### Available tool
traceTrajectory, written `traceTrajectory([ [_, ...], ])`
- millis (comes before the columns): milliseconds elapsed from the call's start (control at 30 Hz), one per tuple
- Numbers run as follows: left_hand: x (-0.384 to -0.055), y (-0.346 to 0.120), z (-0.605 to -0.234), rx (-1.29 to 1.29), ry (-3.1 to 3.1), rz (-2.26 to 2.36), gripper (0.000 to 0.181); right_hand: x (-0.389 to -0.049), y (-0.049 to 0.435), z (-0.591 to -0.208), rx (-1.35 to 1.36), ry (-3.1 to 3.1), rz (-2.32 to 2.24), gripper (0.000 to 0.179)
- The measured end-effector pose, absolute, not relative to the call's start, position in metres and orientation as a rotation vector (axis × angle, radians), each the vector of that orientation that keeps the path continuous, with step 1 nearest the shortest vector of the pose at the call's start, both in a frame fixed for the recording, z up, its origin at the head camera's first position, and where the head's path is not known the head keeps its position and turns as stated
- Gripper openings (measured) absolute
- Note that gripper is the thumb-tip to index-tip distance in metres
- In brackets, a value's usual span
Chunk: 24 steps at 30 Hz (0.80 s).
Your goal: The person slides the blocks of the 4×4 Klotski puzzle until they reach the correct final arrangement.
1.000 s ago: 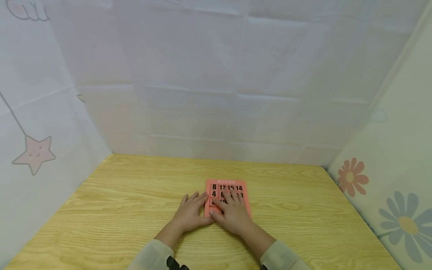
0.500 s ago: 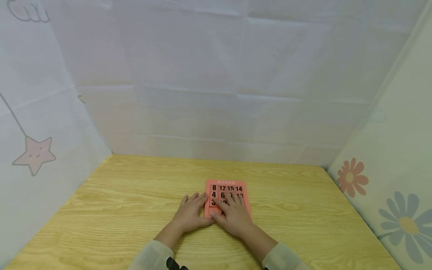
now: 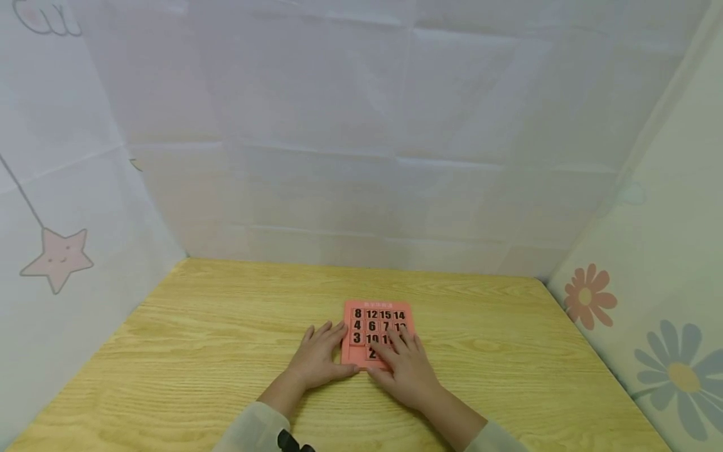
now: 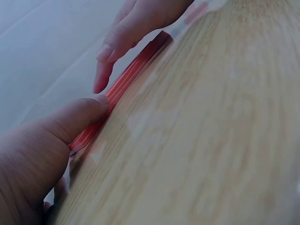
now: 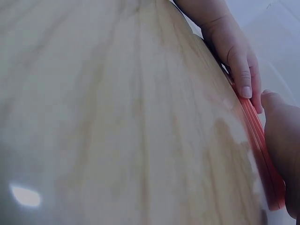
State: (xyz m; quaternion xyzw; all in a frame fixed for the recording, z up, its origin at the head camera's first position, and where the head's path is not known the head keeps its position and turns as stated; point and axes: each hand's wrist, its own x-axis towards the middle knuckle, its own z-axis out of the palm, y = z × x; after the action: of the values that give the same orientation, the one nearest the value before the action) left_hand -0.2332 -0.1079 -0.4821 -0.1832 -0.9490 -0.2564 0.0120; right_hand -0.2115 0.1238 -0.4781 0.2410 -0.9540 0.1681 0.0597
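Note:
A pink number slide puzzle [image 3: 371, 327] lies flat on the table in the head view, its black-numbered tiles in rows. The slot at its near left corner holds no tile. My left hand [image 3: 317, 359] holds the board by that corner, fingertips along the left side. Its thumb [image 4: 86, 114] presses the near edge in the left wrist view. Over the right part of the board lies my right hand [image 3: 409, 371], fingers extended and spread over the tiles, hiding several of them. Its thumb [image 5: 272, 99] is by the near edge in the right wrist view.
The wood-grain table [image 3: 226, 314] reaches back to a pale hanging cloth [image 3: 339, 188]. Printed side cloths stand left and right, with a pink star [image 3: 58, 258] and flowers [image 3: 590, 296].
My right hand has slid right and toward me across the puzzle, uncovering the 6, 10 and 2 tiles and the bare slot. The left hand and the board have stayed in place.

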Motion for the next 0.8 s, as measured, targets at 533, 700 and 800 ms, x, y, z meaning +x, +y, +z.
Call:
traceTrajectory([
  [533, -0.234, -0.108, -0.484, -0.578, -2.955, -0.815, 0.092, -0.205, 0.127, -0.481, 0.731, -2.914, 0.478, 0.060],
  [700, -0.234, -0.108, -0.485, -0.581, -2.949, -0.809, 0.092, -0.206, 0.122, -0.483, 0.751, -2.900, 0.451, 0.061],
  [800, -0.234, -0.107, -0.485, -0.578, -2.946, -0.801, 0.092, -0.206, 0.119, -0.483, 0.758, -2.903, 0.457, 0.062],
])
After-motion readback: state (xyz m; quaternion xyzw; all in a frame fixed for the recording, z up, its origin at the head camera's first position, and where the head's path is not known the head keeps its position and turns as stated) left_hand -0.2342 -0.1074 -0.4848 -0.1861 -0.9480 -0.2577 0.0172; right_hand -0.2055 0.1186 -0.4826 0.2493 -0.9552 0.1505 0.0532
